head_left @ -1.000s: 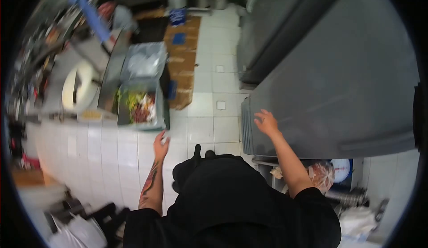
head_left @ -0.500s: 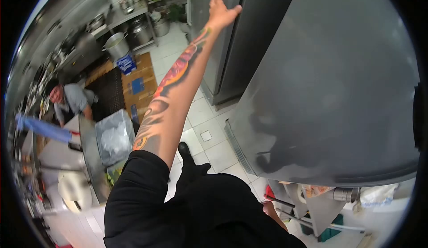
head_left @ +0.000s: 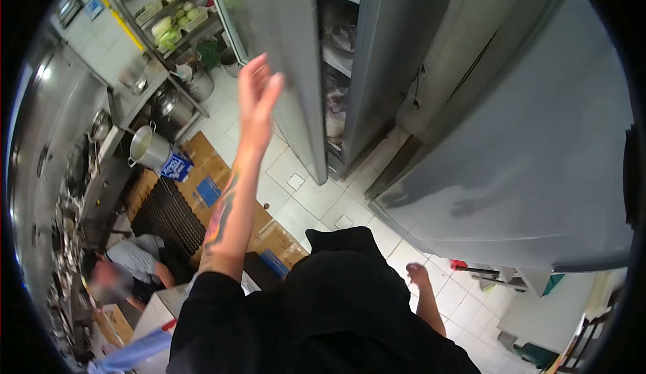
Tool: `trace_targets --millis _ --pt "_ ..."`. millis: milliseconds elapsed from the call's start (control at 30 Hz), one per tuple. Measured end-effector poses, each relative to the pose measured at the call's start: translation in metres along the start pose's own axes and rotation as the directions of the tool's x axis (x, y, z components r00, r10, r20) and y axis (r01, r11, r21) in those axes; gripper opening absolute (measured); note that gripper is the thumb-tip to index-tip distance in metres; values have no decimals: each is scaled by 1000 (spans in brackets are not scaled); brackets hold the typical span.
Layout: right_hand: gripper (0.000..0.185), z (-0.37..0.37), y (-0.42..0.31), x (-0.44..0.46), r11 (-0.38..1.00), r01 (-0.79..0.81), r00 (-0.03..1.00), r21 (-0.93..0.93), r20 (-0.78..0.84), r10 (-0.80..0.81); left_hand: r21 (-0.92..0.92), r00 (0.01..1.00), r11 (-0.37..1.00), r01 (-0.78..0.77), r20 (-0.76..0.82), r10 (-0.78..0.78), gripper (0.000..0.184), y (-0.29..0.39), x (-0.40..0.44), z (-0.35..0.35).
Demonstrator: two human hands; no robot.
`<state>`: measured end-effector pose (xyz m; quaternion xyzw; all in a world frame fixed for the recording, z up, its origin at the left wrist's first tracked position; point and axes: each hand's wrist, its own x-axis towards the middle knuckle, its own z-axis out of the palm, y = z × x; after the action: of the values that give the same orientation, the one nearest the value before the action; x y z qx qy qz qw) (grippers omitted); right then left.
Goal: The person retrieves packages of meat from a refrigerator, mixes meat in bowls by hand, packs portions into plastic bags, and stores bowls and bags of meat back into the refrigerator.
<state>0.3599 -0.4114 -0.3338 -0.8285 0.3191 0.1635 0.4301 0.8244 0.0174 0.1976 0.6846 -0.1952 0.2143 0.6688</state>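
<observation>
My left hand (head_left: 258,95) reaches forward on an outstretched, tattooed arm. Its fingers are extended and the thumb stands apart, with nothing visible in the grasp. Behind that hand is a grey refrigerator door (head_left: 296,91), standing ajar; whether the fingers touch it I cannot tell. Through the gap, shelves with bagged goods (head_left: 338,98) show inside the refrigerator. Low at my right side hangs my right hand (head_left: 417,274), its fingers loosely bent and apart, holding nothing that I can see.
A large grey metal surface (head_left: 511,172) fills the right. At the left, a person (head_left: 138,266) crouches beside flattened cardboard (head_left: 202,155) and a black mat (head_left: 168,216). A big pot (head_left: 149,146) and vegetable shelves (head_left: 182,21) stand farther off.
The refrigerator door, shut before, now stands partly open. My left hand has come lower and left in view. More of my right hand shows, and the view has turned.
</observation>
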Motion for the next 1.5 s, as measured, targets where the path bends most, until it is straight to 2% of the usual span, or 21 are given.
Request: trace_targets --millis 67,133,200,233,333,467,533,567,600,633,667,733,867,933,1067,1133,1200,1300,1333,1433,1500 --pt "31 -6 -106 8 913 341 916 -222 -138 -376 -76 998 997 24 -59 -28 49 10 -15 -48" --pt "34 -19 -226 11 972 215 976 -92 3 -216 -126 981 991 43 -181 -65 46 -1 -26 -114" --pt "34 0 -273 57 936 321 946 -140 87 -312 -373 972 925 -76 -233 -14 45 -5 -40 -180" --pt "35 18 -288 87 863 468 884 -190 112 -454 -362 952 928 -83 -305 -35 44 -1 -42 -203" --pt "36 46 -401 134 769 596 774 -232 421 -473 -514 942 851 -107 -327 -78 41 6 -42 -296" --pt "38 88 -557 168 469 823 549 -321 661 -512 -360 777 929 -86 -607 -164 40 -1 -12 -375" --pt "37 95 -633 157 293 883 468 -366 724 -506 -408 772 910 -75 -602 -206 40 -18 -1 -424" --pt "36 100 -666 155 214 907 420 -363 729 -541 -378 667 922 -84 -709 -230 42 -17 12 -418" --pt "35 114 -686 159 229 936 349 -266 640 -684 -351 552 933 -85 -796 -249 43 -16 30 -414" --pt "34 124 -707 158 227 960 280 -165 519 -807 -325 558 943 -75 -798 -230 46 -22 39 -425" --pt "34 130 -726 159 237 955 296 -179 505 -811 -332 563 941 -67 -791 -239 47 -27 46 -436" --pt "35 128 -769 140 465 883 377 63 494 -784 -337 535 940 -52 -804 -259 48 -46 55 -465" --pt "34 155 -739 143 469 877 477 -106 313 -821 -389 518 921 1 -788 -333 50 -94 80 -512" --pt "35 164 -692 141 593 726 687 -348 329 -648 -360 561 922 143 -738 -375 51 -142 79 -546" --pt "30 138 -639 119 753 578 796 -316 421 -434 -464 528 807 365 -611 -590 56 -198 80 -550" --pt "24 104 -660 103 789 590 795 -174 298 -529 -440 535 775 454 -561 -632 57 -224 71 -556" --pt "21 60 -740 57 885 407 908 225 2 -418 -424 530 743 519 -523 -668 59 -243 66 -560" --pt "39 -7 -830 54 708 637 738 306 -508 -445 -389 541 721 574 -481 -690 61 -264 65 -565" --pt "36 -33 -843 78 559 779 575 283 -678 -458 -382 558 727 571 -469 -685 62 -272 65 -567" --pt "37 -121 -869 170 419 800 536 429 -826 -177 -372 653 761 531 -394 -647 63 -302 61 -588" --pt "36 -159 -885 223 450 748 578 487 -812 -83 -394 634 756 523 -413 -654 64 -307 62 -591"
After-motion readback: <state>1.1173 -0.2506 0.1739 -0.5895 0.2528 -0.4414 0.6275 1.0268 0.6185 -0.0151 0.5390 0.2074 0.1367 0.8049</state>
